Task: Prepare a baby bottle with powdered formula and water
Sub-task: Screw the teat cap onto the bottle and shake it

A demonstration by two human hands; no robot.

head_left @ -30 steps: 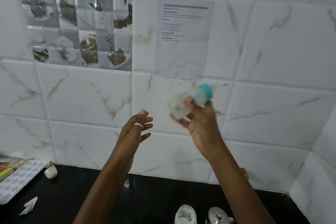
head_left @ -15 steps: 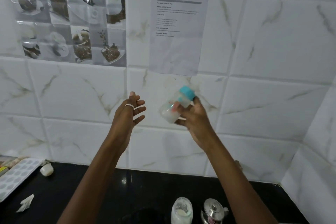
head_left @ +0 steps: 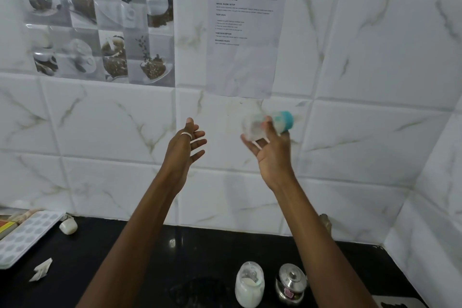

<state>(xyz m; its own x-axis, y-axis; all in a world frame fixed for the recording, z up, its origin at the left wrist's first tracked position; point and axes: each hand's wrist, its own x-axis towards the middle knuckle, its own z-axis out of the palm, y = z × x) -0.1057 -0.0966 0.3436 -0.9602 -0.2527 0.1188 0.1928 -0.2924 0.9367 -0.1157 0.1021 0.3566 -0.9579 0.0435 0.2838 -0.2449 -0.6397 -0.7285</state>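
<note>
My right hand [head_left: 271, 152] holds a clear baby bottle [head_left: 265, 124] with a teal collar, raised in front of the tiled wall. The bottle lies tilted, teal end to the right, and is blurred by motion. My left hand [head_left: 186, 146] is lifted beside it, about a hand's width to the left, fingers spread and holding nothing; a white ring sits on one finger. On the black counter below stands an open glass jar of white powder [head_left: 249, 284], and next to it a small steel kettle [head_left: 291, 282] with a lid.
A white dimpled tray [head_left: 22, 235] lies at the counter's left edge, with a small white cap [head_left: 68, 226] and a crumpled paper scrap [head_left: 41, 270] near it. The wall corner closes in at the right. A printed sheet [head_left: 245, 40] hangs on the tiles.
The bottle has swung back and forth in my right hand, its teal end now further right and blurred. My left hand stays raised and empty.
</note>
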